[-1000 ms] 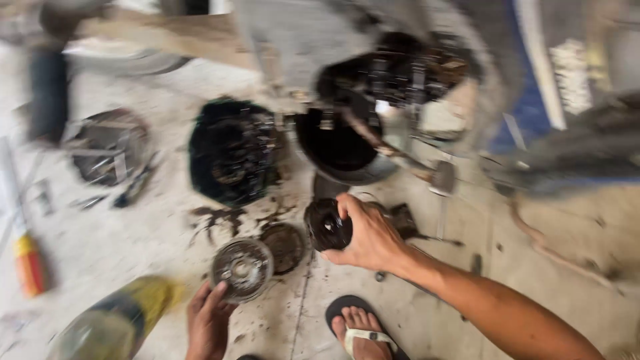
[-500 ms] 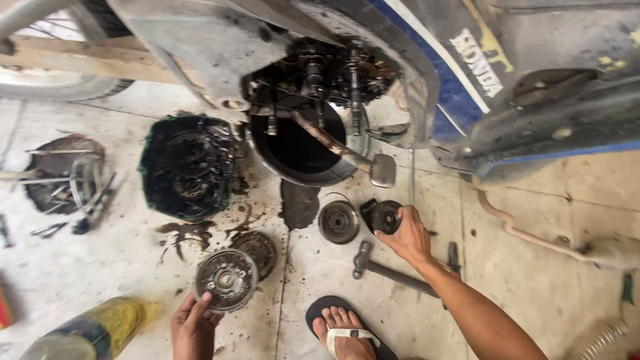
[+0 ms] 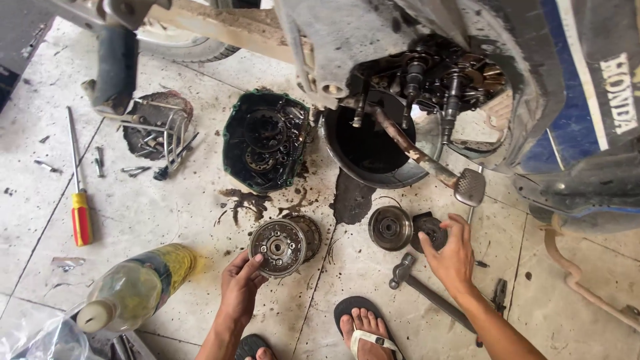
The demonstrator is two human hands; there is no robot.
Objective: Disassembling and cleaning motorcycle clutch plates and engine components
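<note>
Greasy right hand [image 3: 455, 255] on dark disc [image 3: 429, 231]

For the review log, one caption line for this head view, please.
Left hand touches a round clutch assembly on the oily tiled floor; right hand grips a dark round part beside a hammer.

1. The bare left hand [image 3: 239, 285] reaches forward, forearm low, its oil-stained fingers [image 3: 252, 265] loosely curled.
2. The bare right hand [image 3: 453, 252] stretches forward from a straight forearm, its fingers [image 3: 460, 223] bent downward.

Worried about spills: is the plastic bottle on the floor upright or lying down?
Lying down: the plastic bottle rests on its side, capped end toward the camera.
</note>
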